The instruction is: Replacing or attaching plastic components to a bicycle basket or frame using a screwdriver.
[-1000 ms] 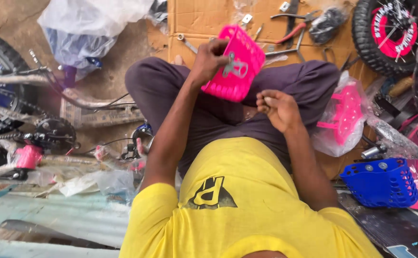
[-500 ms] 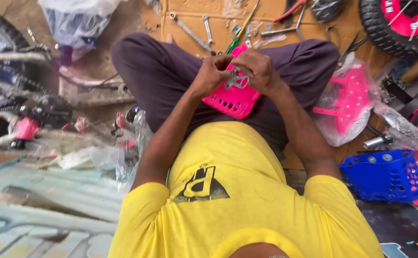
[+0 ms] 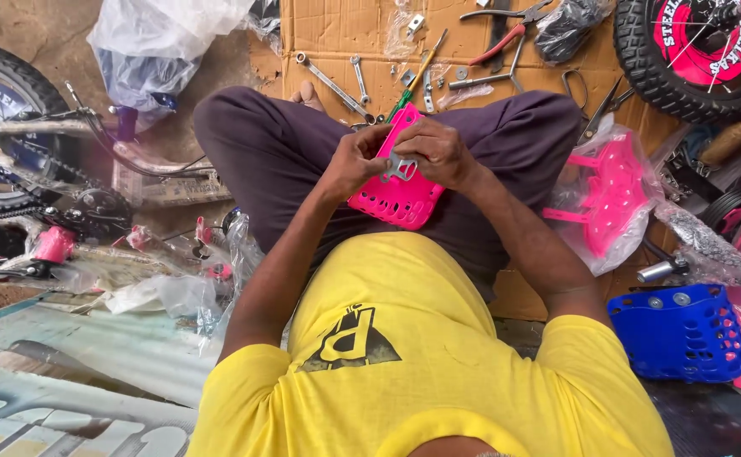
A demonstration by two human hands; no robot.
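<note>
In the head view both hands have closed in over the lap, the left hand [image 3: 355,162] gripping the pink plastic bicycle basket [image 3: 396,193] and the right hand [image 3: 440,152] now pressing a small metal bracket [image 3: 399,167] against it, so fitting has begun.

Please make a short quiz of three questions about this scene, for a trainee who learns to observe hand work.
1. True or false: both hands are on the pink basket.
2. Which item lies on the cardboard beyond the knees? A) wrenches B) a hammer C) a paint brush
3. Fill in: at the person's right side stands a ____ basket.

Key
1. True. The left hand and the right hand press a small metal bracket against it.
2. A
3. blue
</note>
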